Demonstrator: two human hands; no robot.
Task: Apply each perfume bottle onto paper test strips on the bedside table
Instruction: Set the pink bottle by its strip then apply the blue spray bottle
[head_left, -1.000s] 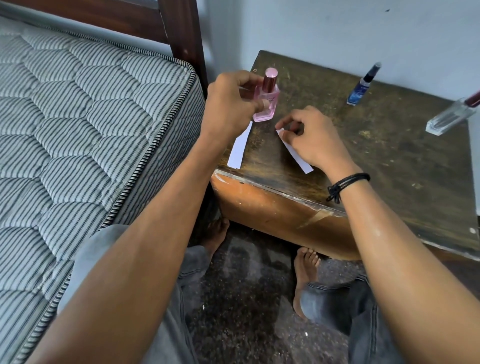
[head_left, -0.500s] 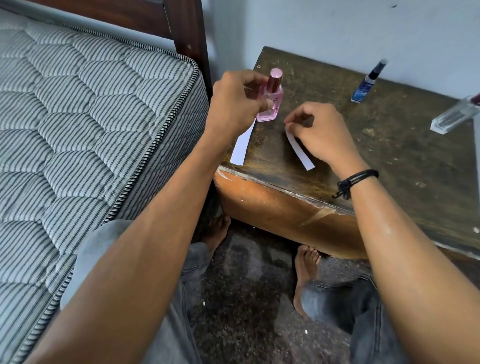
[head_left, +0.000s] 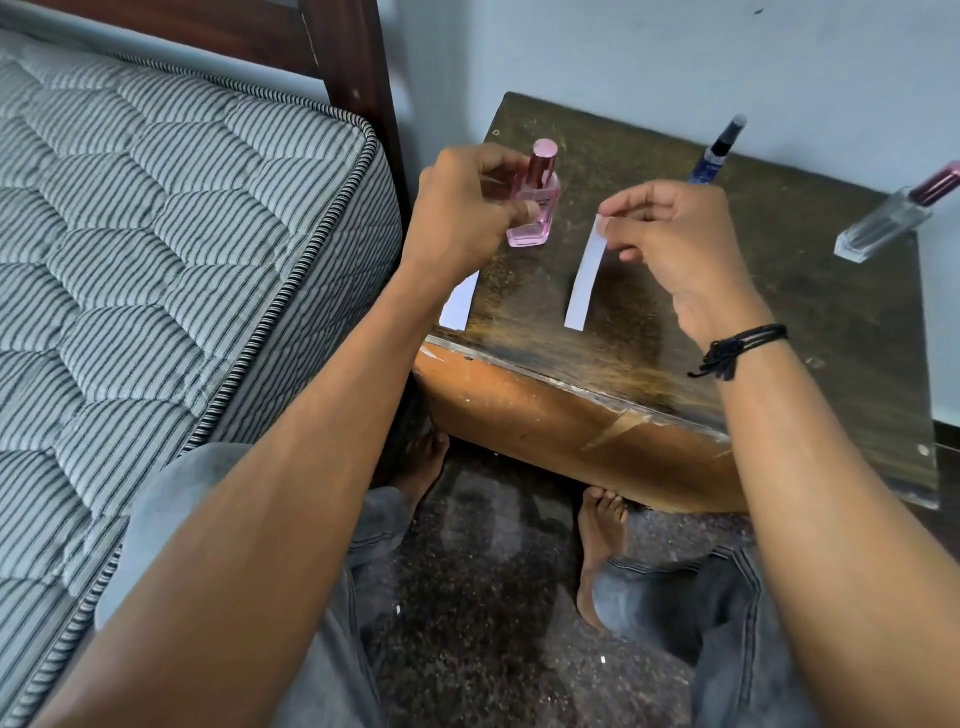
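Pink glass under a rosy metal cap: the perfume bottle (head_left: 535, 208) is upright over the left rear of the bedside table (head_left: 831, 338). The left hand (head_left: 462, 208) grips it, fingers curled round its body and thumb across its front. The right hand (head_left: 670, 234) pinches the top end of a white paper strip (head_left: 584, 275) between thumb and fingertips, so the strip hangs over the table's front middle (whether its lower end touches the wood I cannot tell). A second strip (head_left: 460, 306) lies at the table's front left corner, partly under the left wrist. Toward the table's back edge is a slim blue bottle (head_left: 719, 150), and at its right rear a clear bottle (head_left: 883, 218) with a dark red cap. A striped mattress (head_left: 156, 234) lies left of the table.
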